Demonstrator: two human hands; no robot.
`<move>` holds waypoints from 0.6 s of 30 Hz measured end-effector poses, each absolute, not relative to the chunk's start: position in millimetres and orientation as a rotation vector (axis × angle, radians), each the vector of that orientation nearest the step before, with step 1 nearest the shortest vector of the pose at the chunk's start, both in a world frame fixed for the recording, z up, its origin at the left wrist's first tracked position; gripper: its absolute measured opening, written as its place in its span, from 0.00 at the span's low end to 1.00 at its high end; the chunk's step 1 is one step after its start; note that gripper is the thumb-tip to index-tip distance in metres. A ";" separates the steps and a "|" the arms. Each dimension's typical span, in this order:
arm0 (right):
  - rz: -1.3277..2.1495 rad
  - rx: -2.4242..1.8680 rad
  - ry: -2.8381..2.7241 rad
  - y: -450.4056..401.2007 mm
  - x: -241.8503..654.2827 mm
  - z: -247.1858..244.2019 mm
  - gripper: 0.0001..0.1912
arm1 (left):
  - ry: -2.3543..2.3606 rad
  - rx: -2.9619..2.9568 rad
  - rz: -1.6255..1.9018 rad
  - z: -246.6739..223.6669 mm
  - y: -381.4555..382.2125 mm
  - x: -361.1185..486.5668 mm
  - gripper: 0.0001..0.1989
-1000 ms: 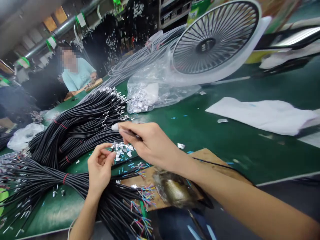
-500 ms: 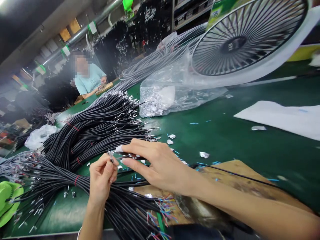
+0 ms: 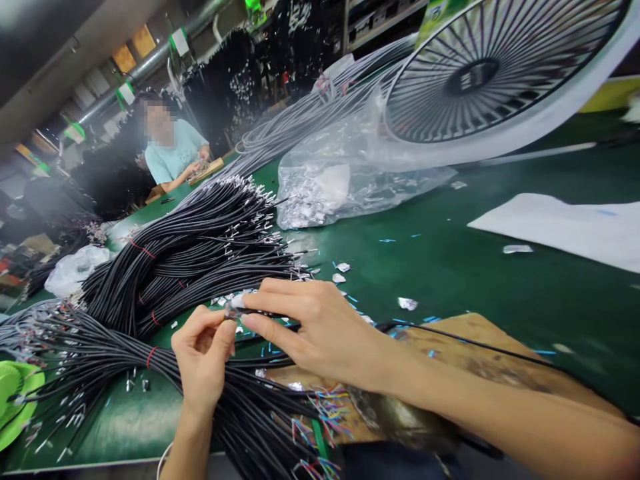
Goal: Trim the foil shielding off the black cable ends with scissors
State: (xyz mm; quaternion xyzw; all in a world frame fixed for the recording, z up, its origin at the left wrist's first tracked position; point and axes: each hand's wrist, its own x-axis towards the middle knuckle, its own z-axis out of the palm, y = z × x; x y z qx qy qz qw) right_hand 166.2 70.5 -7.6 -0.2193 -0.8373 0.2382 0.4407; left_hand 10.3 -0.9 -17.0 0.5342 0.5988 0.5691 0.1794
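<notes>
The two hands are close together, fingertips all but meeting over one tiny spot. The left hand point(image 3: 203, 353) has thumb and forefinger pinched on a small silvery piece point(image 3: 231, 311), its other fingers curled in. The right hand point(image 3: 315, 323), a white cover point(image 3: 237, 301) on one fingertip, grips a slim dark object point(image 3: 266, 313) between thumb and fingers, its tips reaching that same piece; what exactly the object is cannot be made out.

Taking that spot as the clock's centre, a bundle of black cables point(image 3: 170, 363) with a red tie at 8 o'clock runs beneath the left wrist, its bared coloured wires point(image 3: 327, 413) fanning out between 4 and 5. A larger heap of black cables point(image 3: 185, 257) lies between 10 and 11, many silvery ends toward 12. Foil scraps point(image 3: 407, 304) and blue snippets point(image 3: 387, 240) dot the green worktop point(image 3: 440, 267) around 2 and 3 o'clock. A stained brown board point(image 3: 480, 347) sits between 3 and 4, partly under the right forearm.

Farther out, a clear plastic bag point(image 3: 320, 193) of silvery bits lies between 1 and 2, with a round fan point(image 3: 470, 77) at 2 and a white sheet point(image 3: 555, 227) just short of 3. Grey cables point(image 3: 300, 127) stretch away at 1. At 11, another person point(image 3: 175, 153) in a pale blue top sits across the worktop.
</notes>
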 end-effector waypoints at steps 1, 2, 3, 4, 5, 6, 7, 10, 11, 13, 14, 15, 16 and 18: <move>0.592 -0.551 -2.080 70.4 166.2 -7.9 0.09 | 1.697 1.515 1.630 -16.6 -0.4 11.0 0.08; 0.595 -0.558 -2.082 70.3 166.3 -8.1 0.10 | 1.694 1.520 1.651 -15.8 0.0 12.0 0.08; 0.597 -0.565 -2.084 70.2 166.4 -8.1 0.10 | 1.688 1.526 1.671 -14.7 0.3 13.2 0.07; 0.599 -0.571 -2.084 70.1 166.5 -8.1 0.10 | 1.686 1.530 1.693 -13.6 0.5 14.5 0.06; 0.602 -0.573 -2.083 70.0 166.4 -8.0 0.10 | 1.684 1.535 1.711 -12.7 0.5 15.6 0.04; 0.607 -0.576 -2.081 70.0 166.3 -7.8 0.10 | 1.685 1.539 1.730 -12.2 0.5 16.6 0.02; 0.616 -0.581 -2.077 69.9 166.1 -7.7 0.10 | 1.694 1.540 1.741 -12.1 0.3 17.3 0.01; 0.669 -0.593 -2.061 69.4 165.0 -7.5 0.09 | 1.722 1.538 1.762 -13.3 -0.4 18.5 0.02; 0.682 -0.598 -2.058 69.1 164.6 -7.6 0.09 | 1.730 1.540 1.764 -13.9 -0.6 18.7 0.02; 0.672 -0.613 -2.056 68.3 164.0 -8.1 0.09 | 1.759 1.544 1.769 -14.8 -1.0 19.4 0.02; 0.650 -0.623 -2.057 67.9 163.9 -8.4 0.09 | 1.775 1.548 1.773 -15.2 -1.1 19.9 0.03; 0.621 -0.636 -2.059 67.5 163.8 -8.6 0.09 | 1.793 1.553 1.772 -15.5 -1.0 20.5 0.02; 0.588 -0.652 -2.058 67.3 163.6 -8.8 0.09 | 1.811 1.558 1.770 -15.9 -0.9 21.1 0.02; 0.522 -0.681 -2.054 67.6 162.9 -9.0 0.09 | 1.839 1.565 1.751 -16.9 -0.1 22.3 0.02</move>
